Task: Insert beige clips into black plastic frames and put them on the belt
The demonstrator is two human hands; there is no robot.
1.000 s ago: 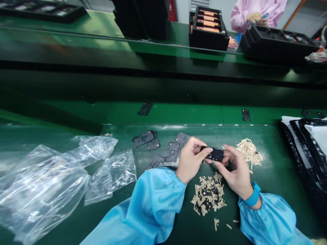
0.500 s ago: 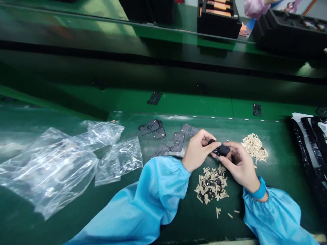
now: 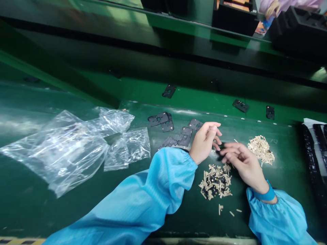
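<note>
My left hand [image 3: 205, 141] hovers above the green bench, fingers loosely bent and apart, with nothing seen in it. Facing it, my right hand [image 3: 241, 163] is open, its fingertips blurred by motion. A dark patch lies between the fingertips; I cannot make out whether it is a part or shadow. Just below the hands is a pile of small beige strips with black bits [image 3: 216, 181]. To the right of my right hand sits a heap of pale small pieces [image 3: 261, 149]. A flat black plastic plate with cutouts [image 3: 240, 105] rests on the far green strip.
Several similar black plates [image 3: 185, 136] lie left of my left hand, and others are farther back. Clear plastic bags [image 3: 76, 146] spread across the left. Black-and-white wrapped packs [image 3: 313, 153] stand at the right edge. Black trays [image 3: 235, 17] and another person's hand [image 3: 273, 9] appear on the upper shelf.
The black plate held between both hands has left them, and a plate now shows on the far strip where none was. My hands have moved apart and opened; the view has shifted slightly.
</note>
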